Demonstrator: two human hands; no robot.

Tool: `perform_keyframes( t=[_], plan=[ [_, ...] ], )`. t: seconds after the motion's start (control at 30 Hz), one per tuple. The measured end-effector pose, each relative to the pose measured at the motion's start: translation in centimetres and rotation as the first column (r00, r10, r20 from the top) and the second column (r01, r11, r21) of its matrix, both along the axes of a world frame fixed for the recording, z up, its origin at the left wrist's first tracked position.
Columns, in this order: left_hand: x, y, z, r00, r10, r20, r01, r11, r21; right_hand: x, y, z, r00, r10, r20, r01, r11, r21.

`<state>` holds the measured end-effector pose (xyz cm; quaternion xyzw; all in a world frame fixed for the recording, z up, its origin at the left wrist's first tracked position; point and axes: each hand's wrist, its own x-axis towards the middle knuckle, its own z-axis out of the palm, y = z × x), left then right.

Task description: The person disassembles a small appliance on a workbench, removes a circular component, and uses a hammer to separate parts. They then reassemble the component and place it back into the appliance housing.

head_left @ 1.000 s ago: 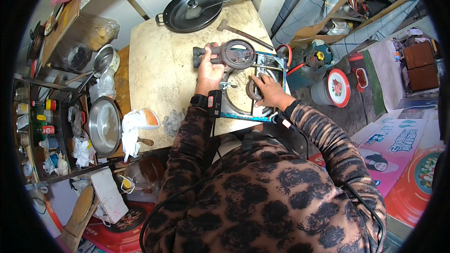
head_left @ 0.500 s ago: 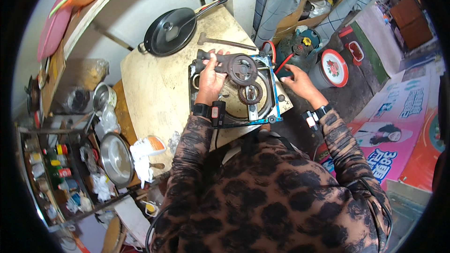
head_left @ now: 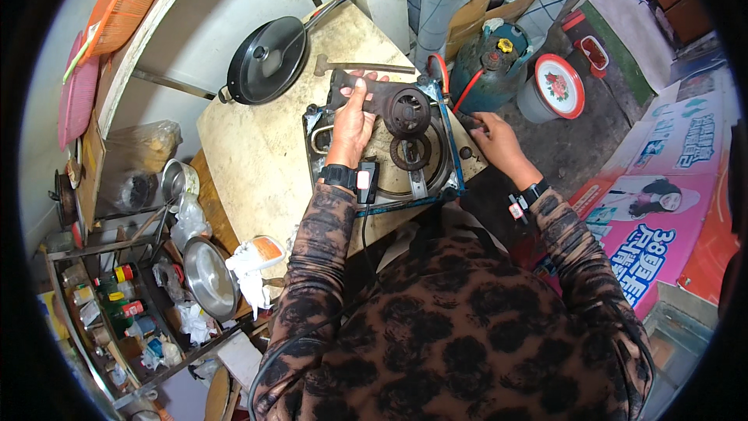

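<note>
My left hand (head_left: 353, 129) grips a dark cast-iron gas burner (head_left: 407, 111) by its tube end, thumb on top, above the stove. Under it stands the opened gas stove frame (head_left: 374, 208), blue-edged, with a round metal ring inside. A dark ribbed burner ring (head_left: 410, 153) shows just below the burner's round head; whether they touch I cannot tell. My right hand (head_left: 499, 143) is at the frame's right side, fingers curled at a small dark part by the red hose (head_left: 469, 92). Its fingertips are partly hidden.
A lidded black pan (head_left: 267, 58) and a hammer (head_left: 362, 68) lie on the worn table (head_left: 234, 148). Right of it stand a gas cylinder (head_left: 491, 70) and a bucket with a flowered lid (head_left: 559, 87). A metal basin (head_left: 210, 277) and bottle shelf are at lower left.
The burner has tilted in my left hand, so its tube end shows a broader face. My right fingers have curled closer together beside the frame. The whole view has shifted slightly.
</note>
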<state>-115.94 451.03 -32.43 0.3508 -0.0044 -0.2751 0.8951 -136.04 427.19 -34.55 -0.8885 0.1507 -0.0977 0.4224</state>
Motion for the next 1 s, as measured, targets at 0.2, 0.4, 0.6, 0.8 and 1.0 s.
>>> perform_keyframes(
  t=[0.2,0.4,0.6,0.8,1.0],
  plan=[
    [0.2,3.2,-0.2,0.998,0.058,-0.02,-0.059,0.996,-0.064,3.3,6.0,-1.4,0.893,0.444,-0.078,-0.451,0.881,-0.142],
    [0.3,6.3,-0.4,0.976,0.211,-0.057,-0.217,0.967,-0.136,5.2,10.2,-4.0,0.849,0.516,-0.112,-0.518,0.772,-0.37],
    [-0.5,7.9,0.3,0.967,0.245,-0.072,-0.254,0.95,-0.182,6.2,10.0,-2.0,0.868,0.471,-0.157,-0.496,0.802,-0.333],
    [-0.6,8.0,0.4,0.966,0.254,-0.039,-0.256,0.937,-0.236,6.7,7.0,5.2,0.975,0.202,-0.093,-0.221,0.933,-0.286],
    [-0.7,7.3,0.2,0.964,0.263,-0.038,-0.265,0.935,-0.238,8.3,9.6,11.9,0.869,0.419,0.265,-0.339,0.892,-0.3]
  ],
)
